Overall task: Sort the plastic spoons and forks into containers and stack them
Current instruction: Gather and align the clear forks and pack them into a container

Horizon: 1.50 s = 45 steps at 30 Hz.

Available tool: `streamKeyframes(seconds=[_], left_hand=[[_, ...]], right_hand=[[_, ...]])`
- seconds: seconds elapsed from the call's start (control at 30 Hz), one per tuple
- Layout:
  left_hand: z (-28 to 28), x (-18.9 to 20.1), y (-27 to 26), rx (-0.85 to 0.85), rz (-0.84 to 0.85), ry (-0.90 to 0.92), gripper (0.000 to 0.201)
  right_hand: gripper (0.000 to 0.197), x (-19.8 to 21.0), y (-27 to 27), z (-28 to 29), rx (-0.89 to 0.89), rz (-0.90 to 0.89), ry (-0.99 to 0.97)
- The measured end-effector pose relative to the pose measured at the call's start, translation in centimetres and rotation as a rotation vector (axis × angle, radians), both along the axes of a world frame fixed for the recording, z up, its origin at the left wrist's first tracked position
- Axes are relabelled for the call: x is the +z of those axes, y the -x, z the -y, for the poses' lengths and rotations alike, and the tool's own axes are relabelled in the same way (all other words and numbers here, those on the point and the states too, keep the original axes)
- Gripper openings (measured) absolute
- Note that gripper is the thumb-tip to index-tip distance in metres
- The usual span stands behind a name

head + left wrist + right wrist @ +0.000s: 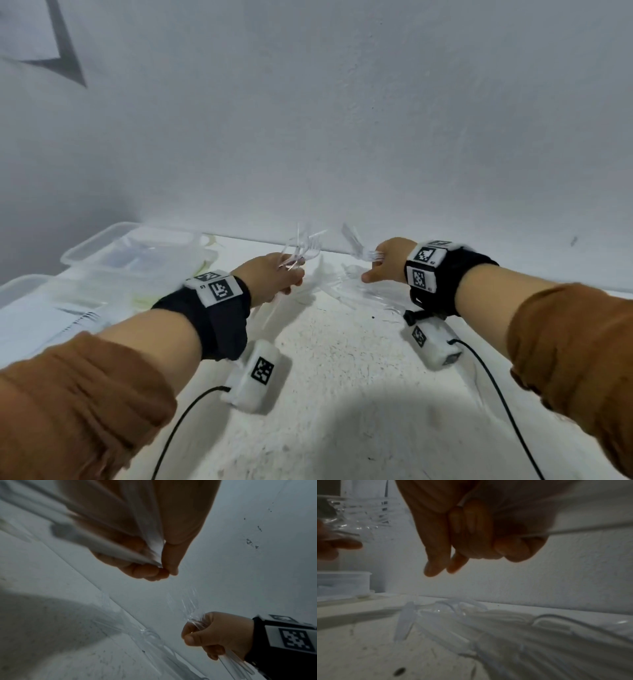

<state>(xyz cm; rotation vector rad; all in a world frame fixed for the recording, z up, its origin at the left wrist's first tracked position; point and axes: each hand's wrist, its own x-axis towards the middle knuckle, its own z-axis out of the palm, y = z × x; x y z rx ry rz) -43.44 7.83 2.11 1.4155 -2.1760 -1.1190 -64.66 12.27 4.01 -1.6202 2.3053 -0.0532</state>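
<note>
My left hand [274,279] grips a bunch of clear plastic forks [303,248], tines fanned up toward the wall; the left wrist view shows the handles [120,553] pinched between thumb and curled fingers. My right hand [385,262] grips a few more clear forks [359,246], tines pointing up and left, seen from the left wrist as forks [190,609] in that fist [214,635]. A loose pile of clear cutlery [352,287] lies on the white table between and beneath the hands, with spoon bowls showing in the pile [471,626].
Clear plastic containers [137,253] stand stacked at the back left, and a lid or tray with forks [44,322] lies in front of them. A white wall [342,137] rises just behind the table [342,377]. Black cables trail from both wrist cameras.
</note>
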Motion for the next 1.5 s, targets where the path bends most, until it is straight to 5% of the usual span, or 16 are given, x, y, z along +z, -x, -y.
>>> streamKeyframes(seconds=[0.13,0.43,1.03,1.27,1.5], left_hand=[[1.1,0.1,0.6,0.1,0.041,0.009,0.029],[4.5,-0.5,2.9,0.176,0.036,-0.16,0.016],[6.1,-2.5,7.0,0.023,0.364,-0.174,0.03],[4.5,-1.7,6.1,0.045,0.335,-0.18,0.034],[2.6,0.1,3.6,0.092,-0.005,-0.141,0.026]], right_hand=[[0.031,-1.6,0.6,2.1,-0.016,-0.097,-0.089],[0.035,-3.7,1.6,4.0,0.065,-0.175,-0.231],[0.038,-0.7,3.1,2.1,-0.235,0.259,0.09],[0.031,0.7,2.4,0.1,-0.284,0.374,0.197],[0.028,3.0,1.5,-1.9,-0.239,0.52,0.375]])
